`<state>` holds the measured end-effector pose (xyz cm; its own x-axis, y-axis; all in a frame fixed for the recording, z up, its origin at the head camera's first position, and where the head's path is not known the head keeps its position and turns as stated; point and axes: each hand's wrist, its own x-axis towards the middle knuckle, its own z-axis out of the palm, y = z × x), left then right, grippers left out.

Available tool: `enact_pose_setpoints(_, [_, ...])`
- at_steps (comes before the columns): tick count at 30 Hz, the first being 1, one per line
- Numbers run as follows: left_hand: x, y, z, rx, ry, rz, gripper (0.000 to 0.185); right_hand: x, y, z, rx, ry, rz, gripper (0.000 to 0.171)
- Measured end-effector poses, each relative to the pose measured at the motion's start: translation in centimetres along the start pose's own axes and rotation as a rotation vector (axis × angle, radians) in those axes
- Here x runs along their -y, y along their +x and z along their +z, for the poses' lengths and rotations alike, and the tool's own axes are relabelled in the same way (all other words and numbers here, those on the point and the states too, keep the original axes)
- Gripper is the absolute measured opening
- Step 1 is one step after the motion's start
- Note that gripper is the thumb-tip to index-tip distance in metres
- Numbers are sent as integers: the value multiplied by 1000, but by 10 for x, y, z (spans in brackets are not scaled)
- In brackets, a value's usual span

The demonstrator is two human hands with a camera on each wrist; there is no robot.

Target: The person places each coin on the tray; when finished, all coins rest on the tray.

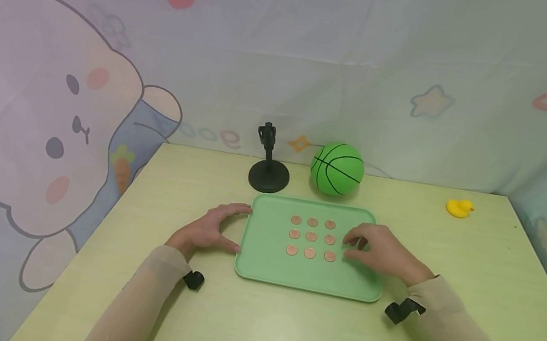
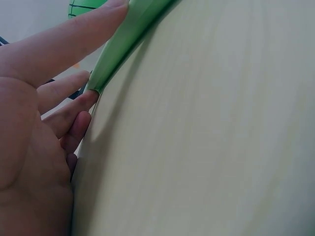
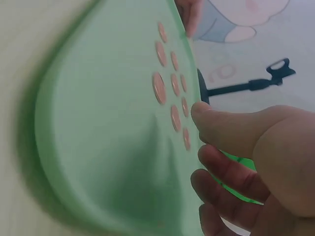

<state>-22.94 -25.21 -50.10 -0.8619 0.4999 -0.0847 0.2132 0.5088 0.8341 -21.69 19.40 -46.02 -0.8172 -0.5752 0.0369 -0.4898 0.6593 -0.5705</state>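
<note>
A light green tray [image 1: 262, 270] lies on the table, bearing several copper-coloured coins [image 1: 311, 236] set out in a neat square grid. My left hand [image 1: 206, 230] rests against the tray's left edge, thumb and fingers spread apart. In the left wrist view, those fingertips touch the tray's rim [image 2: 110, 59]. Over the tray's right part is my right hand [image 1: 381, 250], just beside the right column of coins. Its fingers are loosely bent, and nothing shows between thumb and fingertips in the right wrist view, where the coins [image 3: 158, 88] lie flat, apart from the hand.
Behind the tray stand a black stand with a round base [image 1: 269, 177] and a green ball with black lines [image 1: 337, 169]. A yellow toy duck [image 1: 459, 208] sits at the back right of the table [image 1: 255, 331]. A printed cloth [image 1: 267, 51] hangs behind.
</note>
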Motion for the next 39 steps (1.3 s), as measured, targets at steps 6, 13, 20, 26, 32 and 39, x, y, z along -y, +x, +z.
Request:
enact_pose_setpoints(6, [0,0,0,-2,-4,3,98,-18,-17,-21,-1,-7,35,19])
enact_pose_setpoints(13, [1,0,0,-1,3,0,99,-42,-41,-34,19,-17,73,23])
enact_pose_setpoints(20, [1,0,1,-4,-5,2,97,-56,-60,-43,33,-34,95,28])
enact_pose_setpoints(26, [0,0,1,-2,-8,8,97,-65,-75,-49,50,-44,105,30])
enact_pose_setpoints(32, [0,1,0,2,-3,11,98,-72,-86,-52,59,-19,141,27])
enact_pose_setpoints(39, [1,1,0,3,4,9,98,-76,-93,-52,60,3,133,27])
